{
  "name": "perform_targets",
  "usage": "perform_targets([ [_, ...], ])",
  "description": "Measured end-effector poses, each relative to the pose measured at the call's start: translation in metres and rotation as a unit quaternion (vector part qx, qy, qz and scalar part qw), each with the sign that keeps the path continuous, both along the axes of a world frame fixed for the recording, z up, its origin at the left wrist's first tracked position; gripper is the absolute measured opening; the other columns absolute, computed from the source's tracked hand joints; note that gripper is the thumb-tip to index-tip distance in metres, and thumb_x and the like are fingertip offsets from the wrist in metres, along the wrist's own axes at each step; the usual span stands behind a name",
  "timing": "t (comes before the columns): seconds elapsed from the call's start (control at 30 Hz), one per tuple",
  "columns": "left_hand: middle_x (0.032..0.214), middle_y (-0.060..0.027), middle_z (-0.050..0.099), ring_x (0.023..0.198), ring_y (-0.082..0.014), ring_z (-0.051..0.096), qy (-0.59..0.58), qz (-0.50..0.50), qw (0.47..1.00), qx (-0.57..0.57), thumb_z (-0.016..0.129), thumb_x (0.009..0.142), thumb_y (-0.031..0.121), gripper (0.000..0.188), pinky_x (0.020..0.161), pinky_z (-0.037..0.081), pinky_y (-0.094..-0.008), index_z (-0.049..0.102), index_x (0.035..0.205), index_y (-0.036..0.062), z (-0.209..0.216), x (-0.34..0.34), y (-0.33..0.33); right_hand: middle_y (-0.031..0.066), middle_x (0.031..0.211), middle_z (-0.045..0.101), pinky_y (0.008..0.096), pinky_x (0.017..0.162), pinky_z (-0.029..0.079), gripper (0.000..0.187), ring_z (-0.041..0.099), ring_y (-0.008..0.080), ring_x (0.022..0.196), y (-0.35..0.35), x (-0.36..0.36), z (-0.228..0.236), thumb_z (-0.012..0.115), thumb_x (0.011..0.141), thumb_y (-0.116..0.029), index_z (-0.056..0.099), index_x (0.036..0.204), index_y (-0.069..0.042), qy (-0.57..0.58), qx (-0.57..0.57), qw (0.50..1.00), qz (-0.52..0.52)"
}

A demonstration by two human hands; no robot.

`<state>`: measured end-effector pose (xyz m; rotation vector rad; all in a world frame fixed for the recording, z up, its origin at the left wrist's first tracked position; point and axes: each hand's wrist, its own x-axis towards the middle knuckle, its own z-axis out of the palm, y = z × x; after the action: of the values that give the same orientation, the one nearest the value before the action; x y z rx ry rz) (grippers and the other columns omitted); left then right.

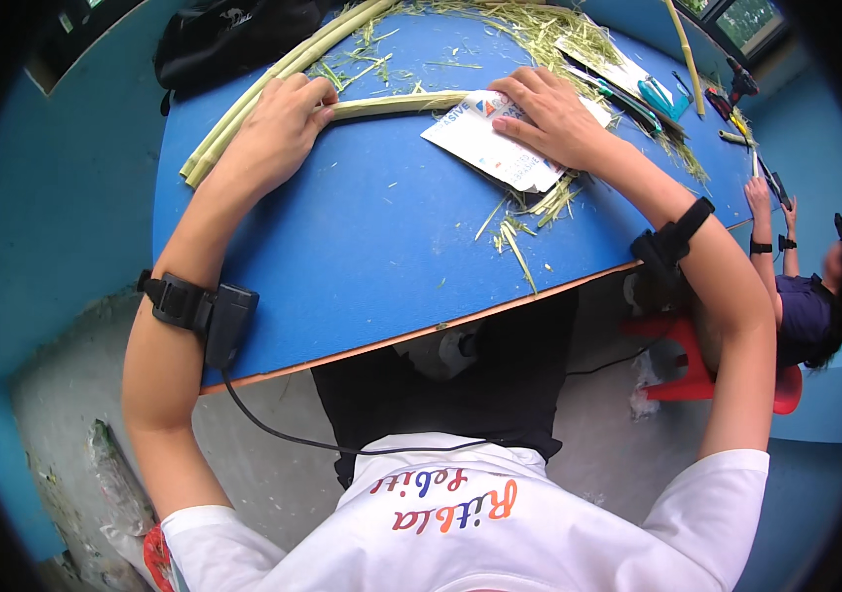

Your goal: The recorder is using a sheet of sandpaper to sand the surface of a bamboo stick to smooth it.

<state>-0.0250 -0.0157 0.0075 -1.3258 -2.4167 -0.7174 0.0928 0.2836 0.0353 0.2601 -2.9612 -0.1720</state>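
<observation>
A pale green bamboo strip (396,105) lies crosswise in front of me on the blue table (342,237). My left hand (285,123) pinches its left end between thumb and fingers. On the strip's right part, my right hand (551,120) grips a sheet of sandpaper (485,153) whose white printed backing faces up. The fingers press the sheet over the strip, with the thumb nearer to me. That covered stretch of bamboo is hidden beneath the paper and hand.
Long bamboo poles (283,71) curve along the left edge beside a black bag (228,44). Shavings (554,35) litter the back and right. Teal-handled tools (659,99) and a power drill (739,81) lie farther right. Another person (810,296) works at the right edge, near a red stool (672,370).
</observation>
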Motion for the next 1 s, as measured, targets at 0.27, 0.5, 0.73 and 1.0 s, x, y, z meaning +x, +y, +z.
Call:
perform_targets([
  [0.27,0.093,-0.0088,0.053,0.099,-0.0255,0.05,-0.011,0.007,0.999,-0.032,0.052,0.088,0.02,0.015,0.086,0.041,-0.0369,0.055,0.096,0.0066,-0.007,0.005,-0.006,0.0099,0.121,0.047,0.0389,0.101,0.036,0.049,0.04,0.0282,0.12,-0.003,0.015,0.04,0.053,0.076,-0.001,0.047,0.123,-0.014,-0.07,-0.062,0.994,0.063],
  [0.5,0.093,-0.0093,0.053,0.094,-0.0251,0.05,0.007,0.015,1.0,-0.022,0.052,0.088,0.016,0.015,0.083,0.041,-0.0346,0.055,0.096,0.0035,0.001,0.01,-0.006,0.0077,0.133,0.042,0.0382,0.106,0.033,0.08,0.038,0.0271,0.124,0.021,0.041,0.047,0.065,0.062,0.011,0.04,0.132,-0.018,-0.144,0.021,0.989,0.008],
  [0.73,0.092,-0.0092,0.054,0.096,-0.0242,0.051,-0.04,0.005,0.999,-0.034,0.051,0.089,0.02,0.016,0.085,0.041,-0.0351,0.056,0.095,0.0052,0.003,0.008,-0.006,0.0089,0.119,0.051,0.0387,0.093,0.04,0.05,0.047,0.0272,0.111,0.018,0.027,0.037,0.062,0.081,-0.02,0.045,0.128,-0.018,-0.092,-0.007,0.996,-0.009],
  [1.0,0.092,-0.011,0.053,0.088,-0.0245,0.051,-0.054,-0.035,0.998,-0.004,0.052,0.088,0.013,0.016,0.079,0.041,-0.034,0.055,0.095,0.0,0.0,0.008,-0.007,0.0084,0.122,0.049,0.0391,0.098,0.038,0.039,0.044,0.0257,0.116,-0.024,-0.005,0.013,0.063,0.082,-0.026,0.055,0.118,-0.016,0.028,0.082,0.993,0.077],
])
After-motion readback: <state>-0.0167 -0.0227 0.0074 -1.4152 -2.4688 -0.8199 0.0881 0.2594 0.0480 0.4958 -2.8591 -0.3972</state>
